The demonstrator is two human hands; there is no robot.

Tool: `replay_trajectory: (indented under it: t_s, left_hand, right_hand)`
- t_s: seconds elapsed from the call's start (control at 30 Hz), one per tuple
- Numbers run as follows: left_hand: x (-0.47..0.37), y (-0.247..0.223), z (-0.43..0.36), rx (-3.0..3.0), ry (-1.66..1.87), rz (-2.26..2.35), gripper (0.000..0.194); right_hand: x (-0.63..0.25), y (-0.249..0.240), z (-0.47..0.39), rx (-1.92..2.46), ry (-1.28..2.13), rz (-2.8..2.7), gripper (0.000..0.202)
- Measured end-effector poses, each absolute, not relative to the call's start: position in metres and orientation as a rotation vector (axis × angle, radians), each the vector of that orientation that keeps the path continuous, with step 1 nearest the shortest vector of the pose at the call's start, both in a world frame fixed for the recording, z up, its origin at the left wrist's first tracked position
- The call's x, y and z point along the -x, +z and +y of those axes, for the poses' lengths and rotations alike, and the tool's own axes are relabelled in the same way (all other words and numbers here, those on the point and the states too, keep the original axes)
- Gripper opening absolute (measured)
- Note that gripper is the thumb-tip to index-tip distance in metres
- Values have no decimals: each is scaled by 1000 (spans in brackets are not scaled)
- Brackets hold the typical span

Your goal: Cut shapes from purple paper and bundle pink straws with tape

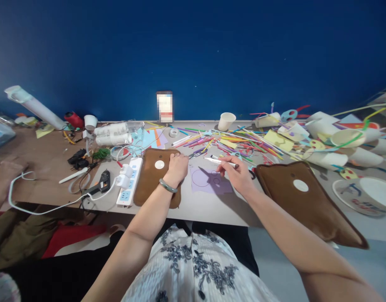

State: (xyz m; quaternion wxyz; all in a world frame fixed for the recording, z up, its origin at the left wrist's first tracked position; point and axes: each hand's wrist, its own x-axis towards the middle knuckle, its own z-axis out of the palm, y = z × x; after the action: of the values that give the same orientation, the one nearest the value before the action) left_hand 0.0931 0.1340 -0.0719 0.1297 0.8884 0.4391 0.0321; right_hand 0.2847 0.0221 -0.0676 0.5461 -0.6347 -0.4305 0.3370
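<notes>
My right hand (235,172) holds a white marker (222,161) in a pinch, tilted above a sheet of purple paper (195,188). One large circle and smaller rounded outlines are drawn on that sheet. To the left of the paper, my left hand (179,165) rests with curled fingers over the right edge of a brown hot-water bag (148,180). What those fingers hold, if anything, is hidden. Scissors (196,153) lie just beyond its fingertips. Another brown hot-water bag (293,197) is by my right forearm.
A power strip (130,184) with white plugs and a glue gun (103,182) lie at left. Coloured sticks (243,140) spread across the back near a paper cup (226,121). A phone (165,107) leans on the blue wall. Another person's hand (10,172) is far left.
</notes>
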Motion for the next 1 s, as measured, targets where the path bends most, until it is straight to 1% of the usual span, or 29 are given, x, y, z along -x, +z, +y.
replay_trajectory:
  t_s: [0.1, 0.17, 0.23, 0.3, 0.37, 0.47, 0.77, 0.9, 1.0]
  left_hand:
    - [-95, -74, 135, -2564, 121, 1297, 27]
    - [-97, -75, 136, -2442, 276, 1290, 21]
    - [-100, -76, 137, -2095, 561, 1217, 15]
    - [-103, -75, 138, -1589, 761, 1082, 13]
    - [-106, -75, 138, -1170, 779, 946, 15]
    - [-108, -74, 137, -868, 726, 812, 16]
    - [-109, -76, 134, -823, 708, 765, 18]
    - [-110, -77, 132, -849, 675, 698, 26]
    - [-110, -78, 129, -830, 700, 675, 33]
  right_hand:
    - [-283, -68, 20, 1524, 799, -1031, 15]
    - [-283, -69, 17, 1528, 770, -1051, 16]
    - [-282, -71, 13, 1510, 719, -1076, 17]
    - [-280, -73, 9, 1476, 659, -1113, 19]
    - [-277, -76, 5, 1444, 608, -1154, 21]
    - [-271, -79, 2, 1422, 598, -1193, 25]
    - [-267, -78, 5, 1427, 634, -1174, 28]
    - [-269, -79, 9, 1388, 682, -1158, 30]
    - [-270, -83, 15, 1282, 786, -1052, 28]
